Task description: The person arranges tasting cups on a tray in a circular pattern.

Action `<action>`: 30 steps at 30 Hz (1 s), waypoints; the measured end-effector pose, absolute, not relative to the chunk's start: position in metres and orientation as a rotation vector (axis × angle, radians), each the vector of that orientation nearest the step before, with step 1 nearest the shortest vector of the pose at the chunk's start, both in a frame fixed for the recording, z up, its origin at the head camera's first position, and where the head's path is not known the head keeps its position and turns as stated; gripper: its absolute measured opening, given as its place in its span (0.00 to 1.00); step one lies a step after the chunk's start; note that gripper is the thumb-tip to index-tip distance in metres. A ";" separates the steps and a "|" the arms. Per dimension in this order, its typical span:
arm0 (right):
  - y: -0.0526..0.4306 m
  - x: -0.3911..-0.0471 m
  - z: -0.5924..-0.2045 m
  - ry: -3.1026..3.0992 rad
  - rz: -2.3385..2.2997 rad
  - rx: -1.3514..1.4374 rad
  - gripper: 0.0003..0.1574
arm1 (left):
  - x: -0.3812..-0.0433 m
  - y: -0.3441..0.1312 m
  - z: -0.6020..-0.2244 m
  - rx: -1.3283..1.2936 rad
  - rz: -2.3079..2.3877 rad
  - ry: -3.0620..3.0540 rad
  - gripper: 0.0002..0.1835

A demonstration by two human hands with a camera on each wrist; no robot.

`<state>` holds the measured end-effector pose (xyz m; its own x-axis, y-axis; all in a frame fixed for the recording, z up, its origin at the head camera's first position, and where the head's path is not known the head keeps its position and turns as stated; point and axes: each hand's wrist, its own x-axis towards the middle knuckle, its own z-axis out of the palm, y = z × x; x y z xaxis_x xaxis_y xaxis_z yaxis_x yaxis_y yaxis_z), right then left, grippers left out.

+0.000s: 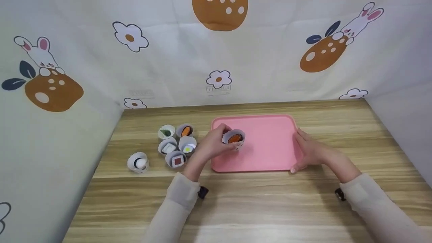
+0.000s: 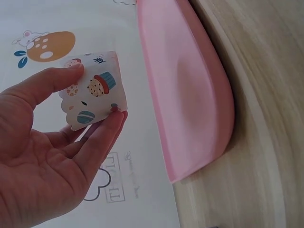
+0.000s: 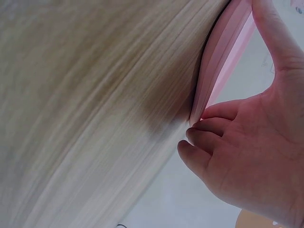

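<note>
My left hand (image 1: pixel 216 143) grips a paper baking cup (image 2: pixel 97 88) by its sides, thumb on one side and fingers on the other. The cup is white with printed cupcakes, and an orange-topped piece (image 1: pixel 235 138) with a dark band sits inside it. In the head view it is over the left part of the pink tray (image 1: pixel 263 145). My right hand (image 1: pixel 312 150) rests against the tray's right edge, its thumb by the front corner and its fingers spread farther back along the side.
Left of the tray, several paper cups (image 1: pixel 176 159) stand in a cluster, each with a small food-like piece inside. Another cup (image 1: pixel 138 162) with a white, dark-banded piece stands apart at the far left. A printed curtain (image 1: pixel 175 67) borders the wooden table (image 1: pixel 263 206) at the back.
</note>
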<state>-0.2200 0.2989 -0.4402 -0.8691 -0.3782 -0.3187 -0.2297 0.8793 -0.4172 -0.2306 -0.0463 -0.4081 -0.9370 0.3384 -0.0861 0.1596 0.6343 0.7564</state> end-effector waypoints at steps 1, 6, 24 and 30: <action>0.299 -0.220 -0.440 2.652 -0.523 -0.448 0.92 | -0.232 -0.044 -0.408 0.403 1.189 2.637 0.26; 0.297 -0.219 -0.440 2.648 -0.524 -0.440 0.92 | -0.240 -0.035 -0.410 0.383 1.177 2.645 0.27; 0.298 -0.219 -0.441 2.674 -0.490 -0.441 0.91 | -0.271 -0.011 -0.407 0.232 1.150 2.660 0.31; 0.297 -0.220 -0.440 2.668 -0.507 -0.445 0.91 | -0.278 -0.003 -0.406 0.240 1.125 2.692 0.32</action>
<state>-0.2196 0.2966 -0.4403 -0.8746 -0.3719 -0.3111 -0.2320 0.8844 -0.4051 -0.2785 -0.0032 -0.4058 -0.9639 0.2307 -0.1331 0.0674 0.6949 0.7159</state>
